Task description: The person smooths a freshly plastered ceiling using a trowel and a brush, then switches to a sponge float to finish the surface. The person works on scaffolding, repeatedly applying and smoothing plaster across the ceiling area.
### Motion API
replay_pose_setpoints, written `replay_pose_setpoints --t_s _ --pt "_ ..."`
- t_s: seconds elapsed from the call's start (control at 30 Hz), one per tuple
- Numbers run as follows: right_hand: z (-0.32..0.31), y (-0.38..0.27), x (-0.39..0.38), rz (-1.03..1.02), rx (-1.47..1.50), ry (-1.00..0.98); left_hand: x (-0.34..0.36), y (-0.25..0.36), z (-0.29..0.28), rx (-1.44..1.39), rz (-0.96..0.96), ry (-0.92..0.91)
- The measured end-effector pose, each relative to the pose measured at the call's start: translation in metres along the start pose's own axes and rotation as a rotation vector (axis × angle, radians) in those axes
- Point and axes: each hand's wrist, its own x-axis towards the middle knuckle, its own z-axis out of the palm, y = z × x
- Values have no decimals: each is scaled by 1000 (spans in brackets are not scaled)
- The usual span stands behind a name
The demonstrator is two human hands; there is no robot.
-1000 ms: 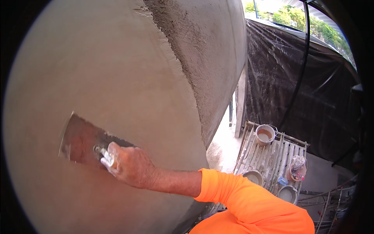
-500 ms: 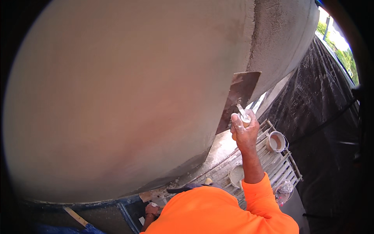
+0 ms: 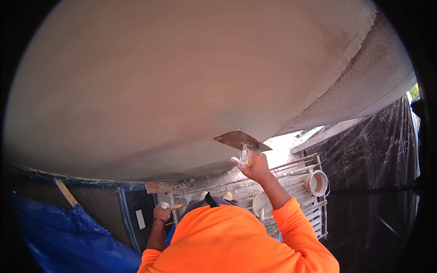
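Observation:
My right hand (image 3: 256, 166) is closed on the handle of a plastering trowel (image 3: 237, 139). The trowel's flat, dull metal blade lies against or very near the lower part of a smooth, curved plaster wall (image 3: 150, 86); I cannot tell whether it touches. Low on the left, my left hand (image 3: 161, 213) is closed, with whitish paste on its fingers. A pale wooden handle (image 3: 177, 206) sticks out of it to the right, and the rest of that tool is hidden. To the right, the plaster turns to a rough, darker band (image 3: 350, 86).
Below me is a slatted wooden platform (image 3: 291, 174) with a plaster-smeared bucket (image 3: 316, 183) and a second pale container (image 3: 261, 203) partly behind my right arm. Black plastic sheeting (image 3: 364, 182) hangs at right. A blue tarp (image 3: 68, 232) and a wooden stick (image 3: 66, 193) are at left.
The trowel has come down and left and swung from steep to nearly level, with my right hand. My view has turned; the rough band sits farther right. My left hand now shows more fully.

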Motion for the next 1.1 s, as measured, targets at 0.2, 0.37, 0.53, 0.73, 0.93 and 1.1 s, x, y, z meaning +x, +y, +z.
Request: replay_pose_setpoints --t_s 0.2,0.37,0.53,0.73,0.93,1.1 --pt "-5 -3 35 -150 -217 -30 -68 10 -4 171 -213 -6" --pt "52 37 -17 -183 -169 -357 -143 27 -12 249 -450 71" --pt "111 132 -107 357 -383 -995 -191 18 -16 239 -659 25" --pt "82 231 -230 693 -522 -1129 -181 -8 -25 238 -647 -82" --pt "43 248 -303 899 -389 -576 -97 -14 -28 417 -214 -97" --pt "54 174 -354 925 -234 -126 -34 42 -26 43 99 -244"
